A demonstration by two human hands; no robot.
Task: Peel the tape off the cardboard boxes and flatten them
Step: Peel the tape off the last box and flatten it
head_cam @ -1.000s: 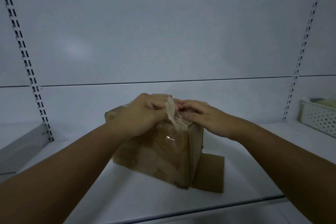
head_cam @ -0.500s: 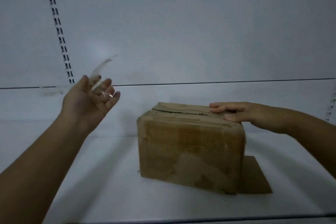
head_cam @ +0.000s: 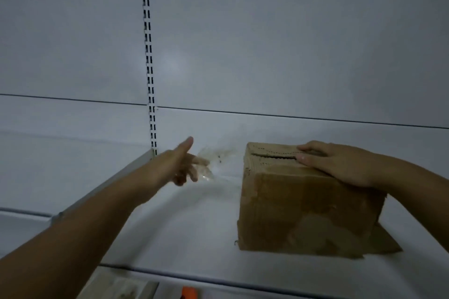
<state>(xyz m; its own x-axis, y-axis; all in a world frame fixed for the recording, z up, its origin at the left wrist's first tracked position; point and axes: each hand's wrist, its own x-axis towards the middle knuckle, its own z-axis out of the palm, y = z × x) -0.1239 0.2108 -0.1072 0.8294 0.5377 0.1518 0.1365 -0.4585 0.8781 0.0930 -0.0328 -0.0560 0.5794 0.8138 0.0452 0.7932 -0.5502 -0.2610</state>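
Note:
A brown cardboard box (head_cam: 303, 211) stands on the white shelf (head_cam: 189, 230), right of centre, with a slit along its top seam. My right hand (head_cam: 340, 162) lies flat on the box top, fingers together, gripping nothing. My left hand (head_cam: 177, 165) reaches out to the left of the box, thumb raised and fingers spread, pointing down toward the shelf. A blurred, clear strip of tape (head_cam: 206, 170) trails from its fingertips; whether it still sticks to them is unclear.
A flat cardboard piece (head_cam: 381, 243) lies under the box's right end. A slotted upright (head_cam: 149, 63) runs up the white back panel. A grey bracket (head_cam: 102, 189) slants at the left. Below the shelf edge show an orange object (head_cam: 189, 292) and a pale board (head_cam: 121, 289).
My left hand pulled the tape off the box, swung it up to the left, then dropped low toward the shelf. My right hand stayed on the box top. The view shifted left.

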